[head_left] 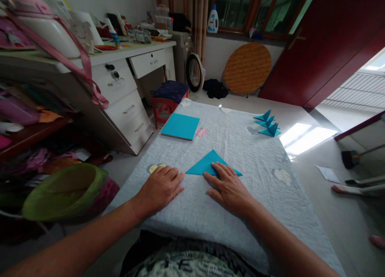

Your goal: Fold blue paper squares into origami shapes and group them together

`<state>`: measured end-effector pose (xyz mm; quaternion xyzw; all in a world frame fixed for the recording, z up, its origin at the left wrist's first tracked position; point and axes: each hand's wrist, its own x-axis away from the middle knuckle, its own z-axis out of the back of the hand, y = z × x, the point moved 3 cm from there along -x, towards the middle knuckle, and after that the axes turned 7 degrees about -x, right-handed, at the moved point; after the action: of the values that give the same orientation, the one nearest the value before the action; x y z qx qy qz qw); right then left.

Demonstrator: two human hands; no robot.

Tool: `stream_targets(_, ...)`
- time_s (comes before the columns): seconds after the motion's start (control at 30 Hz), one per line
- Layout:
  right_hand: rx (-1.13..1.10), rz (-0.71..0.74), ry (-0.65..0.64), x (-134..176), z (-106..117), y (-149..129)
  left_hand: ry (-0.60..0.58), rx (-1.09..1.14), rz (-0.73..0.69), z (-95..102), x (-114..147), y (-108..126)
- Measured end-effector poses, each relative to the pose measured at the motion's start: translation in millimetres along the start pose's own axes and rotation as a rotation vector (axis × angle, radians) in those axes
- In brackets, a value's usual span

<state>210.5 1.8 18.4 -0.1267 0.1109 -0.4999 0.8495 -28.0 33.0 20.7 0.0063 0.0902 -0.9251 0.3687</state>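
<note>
1. Well, the left hand [161,189] is resting palm down on the cloth [192,213], thumb apart, gripping nothing. One fingertip is sitting by the left corner of the blue paper triangle [201,166]; I cannot tell if it is touching.
2. Farther off, a flat blue paper stack [180,126] is lying on the cloth.
3. In the middle, the triangle is lying with one tip pointing far. It is looking light, thin and bendy, maybe a bit slidy; edges and corners are seeming best for holding.
4. The right hand [230,189] is resting on its right side, fingers not pinching.
5. Far right, three folded blue shapes [268,122] are standing.
</note>
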Motion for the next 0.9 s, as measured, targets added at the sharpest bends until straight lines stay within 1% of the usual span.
stream_targets(0.1, -0.007, 0.006, 0.011, -0.6, 0.1, -2.3, 0.078, 0.071, -0.018, 2.0, -11.5, 11.4)
stream_targets(0.17, 0.001, -0.002, 0.01, -1.3, -1.0, -3.4, 0.122, 0.139, -0.106, 0.0, -21.9, 23.5)
stream_targets(0.23, 0.012, -0.013, -0.002, -1.8, -2.3, -4.0, 0.118, 0.172, -0.167, -5.5, -31.1, 33.5)
stream_targets(0.3, 0.015, -0.021, -0.015, -1.7, -2.9, -3.8, 0.095, 0.19, -0.185, -11.7, -37.0, 39.0)
stream_targets(0.43, 0.007, -0.02, -0.032, 2.9, -0.4, 1.3, 0.088, 0.198, -0.161, -16.5, -38.3, 40.3)
stream_targets(0.63, 0.03, -0.032, -0.004, 23.7, 6.9, 20.7, 0.083, 0.168, -0.16, -10.0, -37.1, 40.8)
stream_targets(0.9, 0.099, -0.137, 0.028, 60.0, 12.6, 52.8, 0.083, 0.142, -0.143, -15.1, -34.3, 40.5)
